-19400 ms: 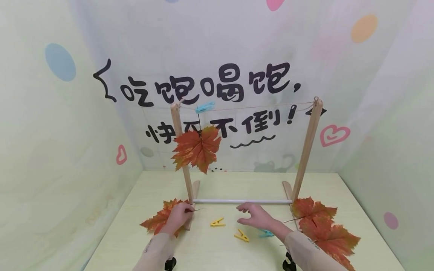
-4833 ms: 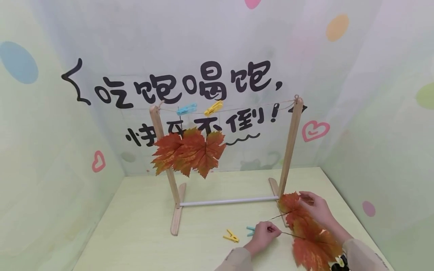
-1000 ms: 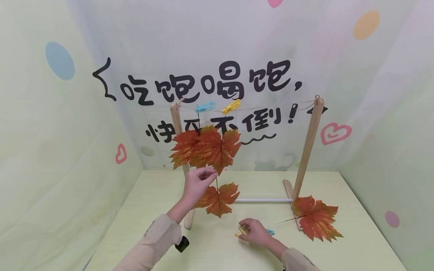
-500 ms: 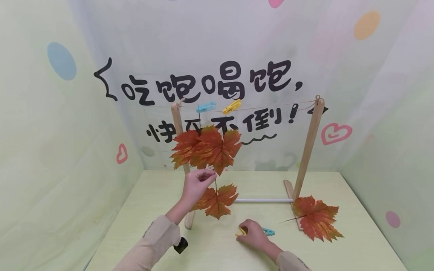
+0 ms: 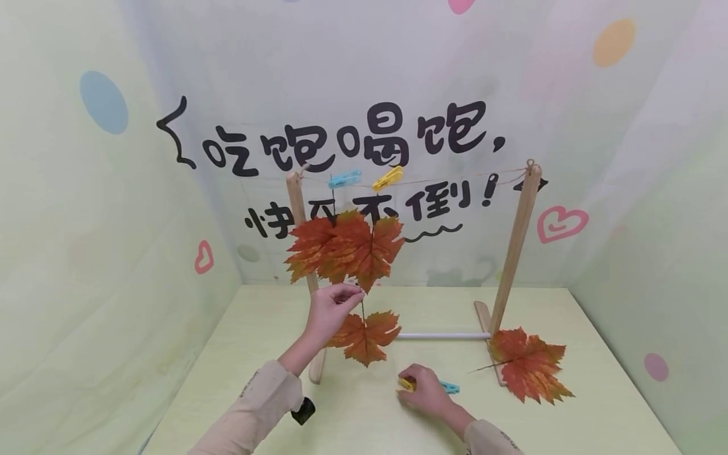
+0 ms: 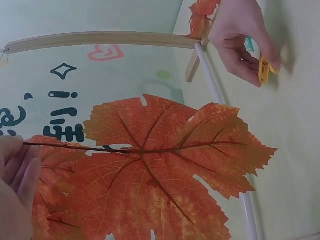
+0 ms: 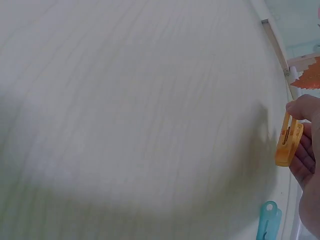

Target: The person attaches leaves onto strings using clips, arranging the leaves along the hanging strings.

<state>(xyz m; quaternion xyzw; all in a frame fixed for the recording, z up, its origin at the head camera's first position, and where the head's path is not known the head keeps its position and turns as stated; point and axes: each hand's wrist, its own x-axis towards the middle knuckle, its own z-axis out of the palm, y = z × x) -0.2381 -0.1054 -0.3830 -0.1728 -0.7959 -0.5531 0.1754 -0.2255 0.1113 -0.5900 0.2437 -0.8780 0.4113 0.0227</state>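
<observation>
My left hand (image 5: 330, 313) pinches the stem of an orange-red artificial maple leaf (image 5: 366, 339), which hangs below the fingers, in front of the rack. In the left wrist view that leaf (image 6: 160, 155) fills the middle. Just above the table, or on it, my right hand (image 5: 425, 392) grips a yellow clothespin (image 7: 288, 142) between thumb and fingers. A blue clothespin (image 5: 450, 387) lies beside that hand. Two more leaves (image 5: 370, 249) hang overlapping from the string (image 5: 455, 178), one under a blue clothespin (image 5: 345, 179), the other under a yellow clothespin (image 5: 388, 179).
The string is tied between two wooden posts (image 5: 516, 253) joined low down by a white rod (image 5: 443, 336). Another maple leaf (image 5: 531, 365) lies by the right post's foot, stem pointing left. A printed cloth backdrop (image 5: 364, 63) surrounds the pale table (image 5: 352, 417).
A second leaf has been clipped up with a yellow clothespin. My left hand has brought a leaf over from the right-hand pile. My right hand has taken hold of the yellow clothespin.
</observation>
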